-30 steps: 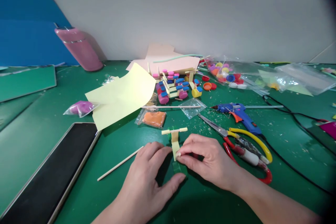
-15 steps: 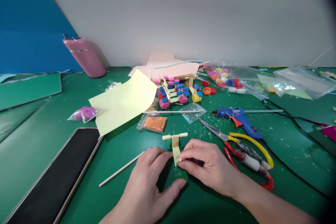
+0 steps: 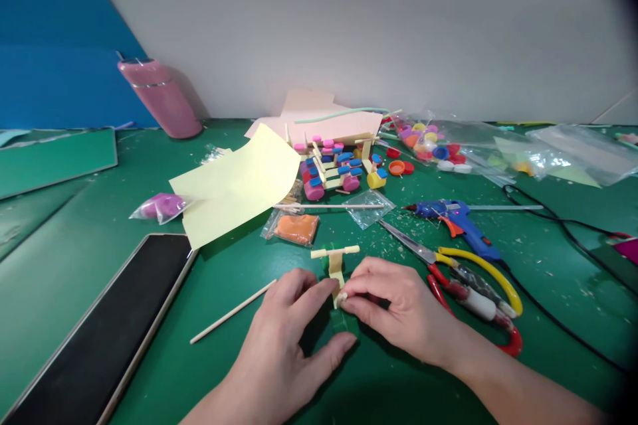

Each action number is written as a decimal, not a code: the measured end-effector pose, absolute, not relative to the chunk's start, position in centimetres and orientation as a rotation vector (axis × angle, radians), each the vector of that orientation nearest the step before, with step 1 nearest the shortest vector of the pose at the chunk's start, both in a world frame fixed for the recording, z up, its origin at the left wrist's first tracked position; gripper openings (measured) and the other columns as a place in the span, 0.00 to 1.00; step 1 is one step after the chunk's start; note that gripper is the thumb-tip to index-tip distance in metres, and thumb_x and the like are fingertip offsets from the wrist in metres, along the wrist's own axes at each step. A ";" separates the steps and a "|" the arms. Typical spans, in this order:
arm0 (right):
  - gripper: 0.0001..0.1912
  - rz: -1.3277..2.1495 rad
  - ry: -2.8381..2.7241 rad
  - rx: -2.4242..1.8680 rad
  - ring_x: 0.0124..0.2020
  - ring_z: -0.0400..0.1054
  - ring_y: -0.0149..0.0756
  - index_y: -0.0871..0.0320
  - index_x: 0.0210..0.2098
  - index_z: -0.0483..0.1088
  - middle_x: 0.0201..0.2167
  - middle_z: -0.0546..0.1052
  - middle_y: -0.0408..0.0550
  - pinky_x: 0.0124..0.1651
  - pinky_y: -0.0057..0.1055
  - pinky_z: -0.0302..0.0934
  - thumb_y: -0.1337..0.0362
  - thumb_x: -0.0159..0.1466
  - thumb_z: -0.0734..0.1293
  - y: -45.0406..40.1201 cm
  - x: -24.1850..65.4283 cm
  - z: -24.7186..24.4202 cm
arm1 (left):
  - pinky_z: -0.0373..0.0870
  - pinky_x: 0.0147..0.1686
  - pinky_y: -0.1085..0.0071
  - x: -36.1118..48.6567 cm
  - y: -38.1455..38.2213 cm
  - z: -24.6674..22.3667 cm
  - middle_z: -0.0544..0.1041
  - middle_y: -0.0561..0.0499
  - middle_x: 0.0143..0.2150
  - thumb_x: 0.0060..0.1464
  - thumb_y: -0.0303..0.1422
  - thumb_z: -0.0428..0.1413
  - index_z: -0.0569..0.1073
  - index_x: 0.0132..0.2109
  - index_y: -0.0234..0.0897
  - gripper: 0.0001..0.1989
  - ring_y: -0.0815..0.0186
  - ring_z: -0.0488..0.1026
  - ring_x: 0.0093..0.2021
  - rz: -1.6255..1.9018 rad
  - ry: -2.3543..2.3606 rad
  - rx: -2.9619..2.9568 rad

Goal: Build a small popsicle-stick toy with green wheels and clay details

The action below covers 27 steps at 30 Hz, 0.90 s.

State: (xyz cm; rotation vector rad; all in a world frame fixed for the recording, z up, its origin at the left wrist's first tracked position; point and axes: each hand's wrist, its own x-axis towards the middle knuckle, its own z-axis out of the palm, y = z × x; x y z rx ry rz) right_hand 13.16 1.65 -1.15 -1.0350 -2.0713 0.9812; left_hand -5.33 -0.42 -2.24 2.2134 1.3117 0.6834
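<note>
A small model of pale yellow folded paper strip (image 3: 335, 265) lies in front of me, with a cream stick (image 3: 343, 252) across its far end and green parts at both ends, hard to make out against the table. My right hand (image 3: 393, 302) pinches a tiny pale piece (image 3: 342, 297) against the strip's near end. On the other side, my left hand (image 3: 286, 339) has thumb and forefinger spread. Its forefinger touches the strip, while the thumb rests by the near green part (image 3: 345, 323). Beside the left hand lies a thin wooden stick (image 3: 232, 313).
Scissors (image 3: 423, 254), pliers (image 3: 478, 305) and a blue glue gun (image 3: 461, 222) lie right. A phone (image 3: 100, 332) is left, with yellow paper (image 3: 234, 189) beyond it. Behind stand small colourful models (image 3: 329, 172), an orange clay packet (image 3: 298, 229) and a pink bottle (image 3: 162, 99).
My left forefinger has moved right onto the paper strip. The right hand keeps its pinch at the strip's near end. The whole view has shifted slightly.
</note>
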 end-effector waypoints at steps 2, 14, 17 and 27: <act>0.06 0.984 -2.073 -1.040 0.32 0.67 0.29 0.58 0.34 0.73 0.31 0.71 0.44 0.36 0.24 0.62 0.69 0.62 0.63 1.7 13.2 -1.1 | 0.70 0.35 0.64 -5.3 -0.3 -2.0 0.66 0.47 0.37 0.50 0.37 0.55 0.69 0.47 0.40 0.16 0.61 0.68 0.37 0.645 1.295 2.204; 0.06 0.950 -2.128 -1.038 0.32 0.67 0.29 0.58 0.34 0.73 0.31 0.71 0.45 0.35 0.24 0.61 0.69 0.62 0.63 1.8 13.2 -1.1 | 0.69 0.34 0.63 -5.3 -0.1 -1.6 0.67 0.48 0.34 0.50 0.38 0.55 0.71 0.46 0.42 0.15 0.60 0.68 0.35 0.600 1.286 2.215; 0.06 0.936 -2.139 -1.039 0.32 0.67 0.29 0.57 0.33 0.72 0.30 0.71 0.44 0.35 0.25 0.61 0.69 0.62 0.63 1.8 13.2 -0.9 | 0.69 0.34 0.63 -5.2 0.0 -1.7 0.67 0.48 0.34 0.50 0.38 0.55 0.71 0.46 0.41 0.15 0.60 0.68 0.35 0.605 1.280 2.215; 0.07 0.915 -2.155 -1.036 0.32 0.67 0.30 0.57 0.33 0.72 0.31 0.71 0.45 0.35 0.26 0.61 0.70 0.62 0.62 1.8 13.1 -0.9 | 0.68 0.34 0.63 -5.3 -0.1 -1.9 0.68 0.48 0.35 0.50 0.38 0.55 0.71 0.46 0.41 0.16 0.60 0.68 0.36 0.595 1.283 2.208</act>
